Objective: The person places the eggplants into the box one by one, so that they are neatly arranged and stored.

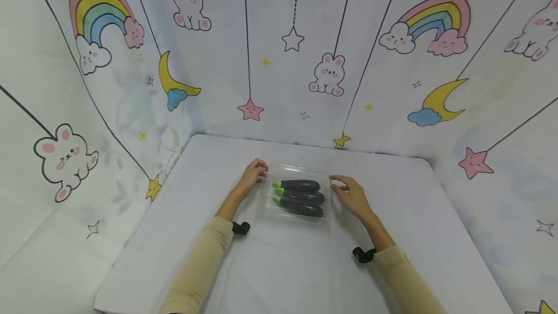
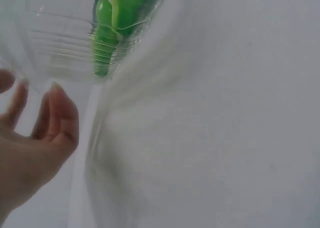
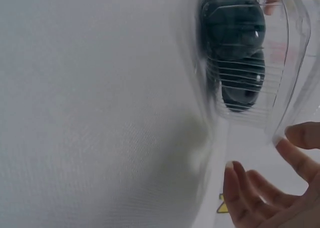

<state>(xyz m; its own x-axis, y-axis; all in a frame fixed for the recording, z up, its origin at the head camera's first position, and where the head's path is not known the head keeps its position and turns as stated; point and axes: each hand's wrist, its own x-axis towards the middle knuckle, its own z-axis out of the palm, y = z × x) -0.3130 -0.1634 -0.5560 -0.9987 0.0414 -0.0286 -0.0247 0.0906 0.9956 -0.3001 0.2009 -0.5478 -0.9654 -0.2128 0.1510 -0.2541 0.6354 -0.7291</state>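
A clear plastic box (image 1: 296,172) lies on the table with three dark eggplants (image 1: 301,197) inside, side by side. Their green stem ends (image 2: 125,10) point left, and their rounded dark ends (image 3: 240,32) face right. At the box's far left corner, my left hand (image 1: 255,173) pinches the rim between thumb and forefinger. My right hand (image 1: 352,196) pinches the rim at the far right corner, its other fingers bent and apart from the box. Whether the lid is fully closed, I cannot tell.
The white-covered table (image 1: 283,265) runs back to a fabric backdrop (image 1: 218,62) printed with rabbits, rainbows, moons and stars. A small black device (image 1: 241,228) sits at the left wrist, and another black device (image 1: 363,255) at the right wrist.
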